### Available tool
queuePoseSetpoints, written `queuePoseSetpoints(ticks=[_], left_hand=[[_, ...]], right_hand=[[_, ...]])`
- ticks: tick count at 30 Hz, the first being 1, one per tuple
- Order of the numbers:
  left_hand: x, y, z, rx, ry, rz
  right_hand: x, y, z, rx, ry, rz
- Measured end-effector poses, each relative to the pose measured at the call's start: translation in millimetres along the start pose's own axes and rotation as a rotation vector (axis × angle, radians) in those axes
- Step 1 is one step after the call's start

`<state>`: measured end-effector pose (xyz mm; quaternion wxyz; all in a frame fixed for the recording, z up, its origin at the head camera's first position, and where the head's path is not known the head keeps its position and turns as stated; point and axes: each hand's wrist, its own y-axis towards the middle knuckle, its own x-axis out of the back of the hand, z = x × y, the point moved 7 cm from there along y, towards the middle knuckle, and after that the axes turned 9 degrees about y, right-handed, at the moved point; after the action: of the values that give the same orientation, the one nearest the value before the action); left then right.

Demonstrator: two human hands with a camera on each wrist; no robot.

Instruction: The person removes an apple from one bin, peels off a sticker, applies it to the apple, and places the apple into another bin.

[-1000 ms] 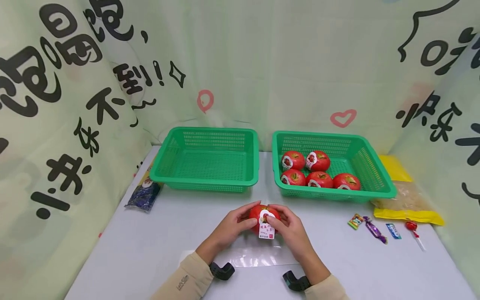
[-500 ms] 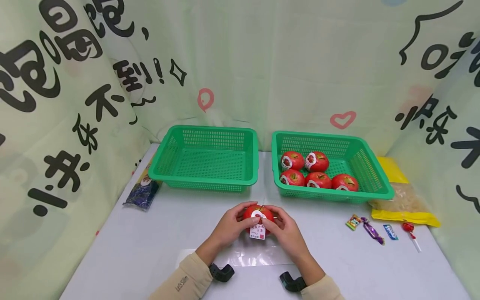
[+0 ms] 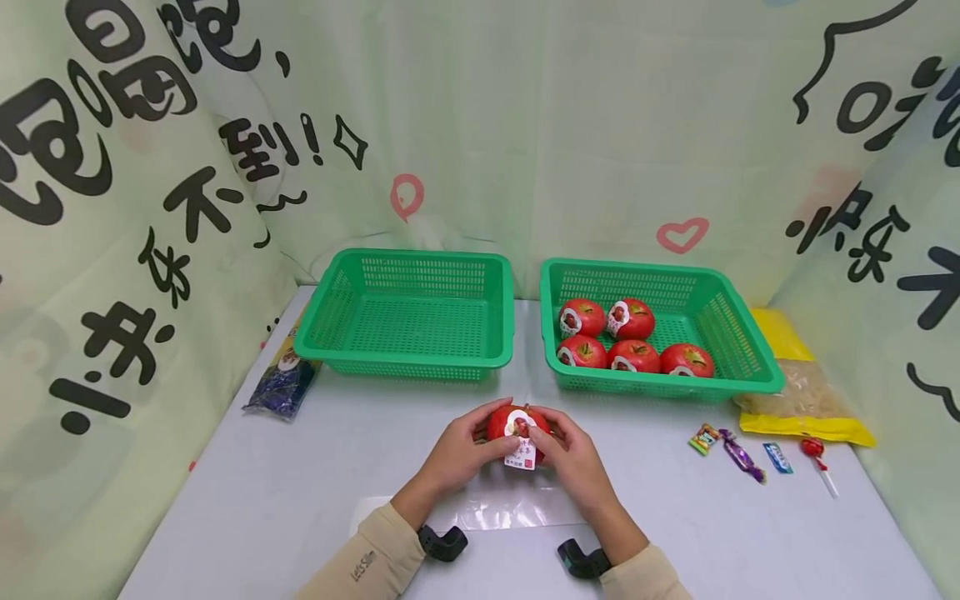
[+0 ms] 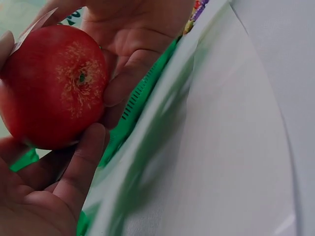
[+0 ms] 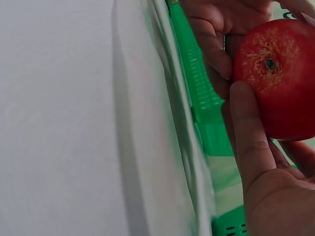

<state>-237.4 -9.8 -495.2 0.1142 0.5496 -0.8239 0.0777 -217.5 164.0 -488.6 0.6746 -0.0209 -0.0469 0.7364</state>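
Both hands hold one red apple (image 3: 497, 424) over the middle of the table. A white sticker with a round top and a square tag (image 3: 521, 458) faces the person on the apple. The left hand (image 3: 459, 454) grips the apple's left side, its thumb on the sticker. On the other side, the right hand (image 3: 577, 462) curls its fingers round the fruit, and its thumb presses the sticker's round part. In the left wrist view the base of the apple (image 4: 44, 93) shows between the fingers of both hands. The right wrist view shows that same base (image 5: 290, 93).
A clear plastic bag (image 3: 510, 510) lies flat below the hands. Behind stand a left green basket (image 3: 420, 367) and a right green basket (image 3: 645, 383) with several apples. Wrapped candies (image 3: 742, 458), a lollipop (image 3: 812, 448) and a yellow-edged package (image 3: 806, 392) lie right, a dark blue packet (image 3: 283, 385) left.
The hands and apple have shifted slightly left since the first frame. The thumbs have moved on the sticker: the right thumb now sits higher, on its round part. Both hands keep holding the apple.
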Motion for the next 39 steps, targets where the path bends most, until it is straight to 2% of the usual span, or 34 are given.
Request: queuePoseSetpoints(ticks=[5,10,16,22,29,39], left_hand=[[1.6,0.4,1.0,-0.005,0.008,-0.029],[1.2,1.7,1.3,-0.028,0.022,-0.006],[0.6,2.3,5.0,-0.009,0.023,-0.003],[2.1,3.0,6.4,-0.013,0.015,-0.038],[1.0,3.4,6.7,-0.008,-0.022,-0.011],[2.5,2.1,4.4,-0.008,-0.037,-0.032]], right_hand=[[-1.9,-0.1,-0.2,0.009,-0.007,0.024],[-1.4,0.0,0.2,0.011,-0.006,0.021],[-0.4,0.2,-1.0,-0.010,-0.003,0.008],[-0.4,0.3,-1.5,-0.002,-0.041,0.012],[1.0,1.2,-1.6,0.019,-0.071,-0.001],[1.2,0.5,-0.9,0.027,-0.106,0.021]])
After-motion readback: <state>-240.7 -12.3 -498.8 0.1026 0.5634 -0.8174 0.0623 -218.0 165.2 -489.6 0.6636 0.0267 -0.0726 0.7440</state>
